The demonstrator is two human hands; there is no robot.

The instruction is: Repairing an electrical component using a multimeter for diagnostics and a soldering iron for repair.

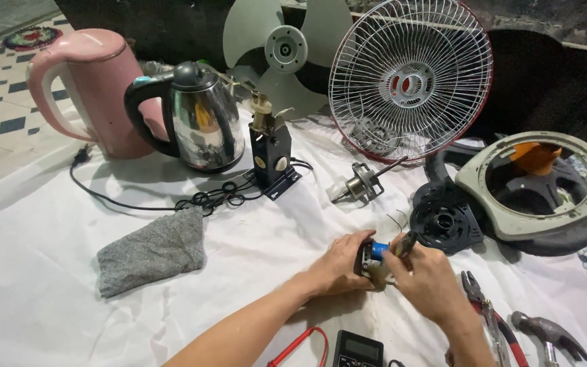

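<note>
The left hand (338, 264) is clamped around a small dark part (368, 259) with a bright blue plastic piece set in it, its grip closed on the part's left side. The right hand (429, 282) presses against the same part from the right, its grip together on a slim dark tool (405, 243) whose tip meets the part's top. The part sits low in the middle of the bench, just above the white sheet (35, 272), a thin, creased cloth spread over everything.

To the left lies a grey knitted rag (151, 253), soft and lumpy. Behind it stands a glossy pink kettle (93, 88) with a looped handle and, beside it, a mirror-bright steel kettle (202, 126) with a black plastic handle and lid. A black boxy bracket (271, 160) stands upright near a coiled black cord (205, 200). A pale three-bladed fan blade (287, 51) leans at the back, next to a round wire grille (410, 78) of thin white rods with a red rim. A small metal motor shaft (361, 182) lies below the grille. A black ribbed round housing (445, 221) rests just right of the hands, touching a cream plastic ring (535, 187) over a dark base.

At the lower right lie red-handled pliers (490, 316) and a dull steel hammer (548, 334); at the bottom edge, a dark meter (358, 350) with a red lead (300, 343).
</note>
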